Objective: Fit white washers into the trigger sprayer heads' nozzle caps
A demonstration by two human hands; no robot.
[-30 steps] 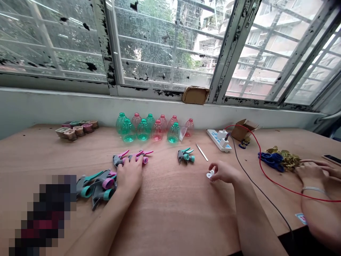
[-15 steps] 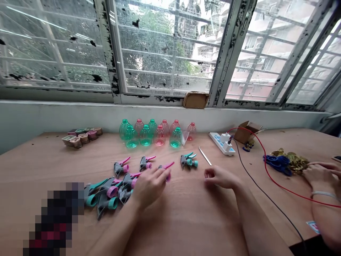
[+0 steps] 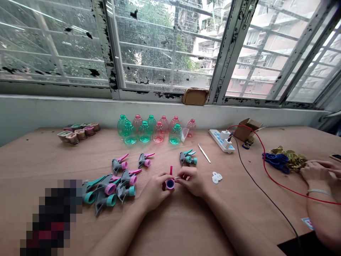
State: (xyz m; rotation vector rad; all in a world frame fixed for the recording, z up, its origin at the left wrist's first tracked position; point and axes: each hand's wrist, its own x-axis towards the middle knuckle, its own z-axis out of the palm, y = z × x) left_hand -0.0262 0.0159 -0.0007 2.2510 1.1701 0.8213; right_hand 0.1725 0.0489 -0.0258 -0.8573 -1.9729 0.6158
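My left hand (image 3: 154, 192) is closed around a spray trigger head with a pink collar (image 3: 169, 184). The collar's open end faces me, and the pink lever points up and away. Close beside it, my right hand (image 3: 194, 182) pinches a small white washer (image 3: 178, 178) at the collar's edge; whether the two touch I cannot tell. More white washers (image 3: 216, 177) lie to the right of that hand. A pile of grey trigger heads with pink or teal parts (image 3: 106, 192) sits left of my left hand. Beyond my hands stands a grey and teal trigger head (image 3: 188, 157).
Several green and pink clear bottles (image 3: 145, 133) stand by the wall. A white tool (image 3: 204, 153) and a power strip (image 3: 221, 141) lie at right, with cables crossing the table (image 3: 239, 213). Another person's hands (image 3: 319, 174) are near gold and blue items (image 3: 289, 160).
My left hand has drawn the pink trigger head to the right and turned its collar toward me. My right hand has moved left to meet it with a washer, uncovering the other washers.
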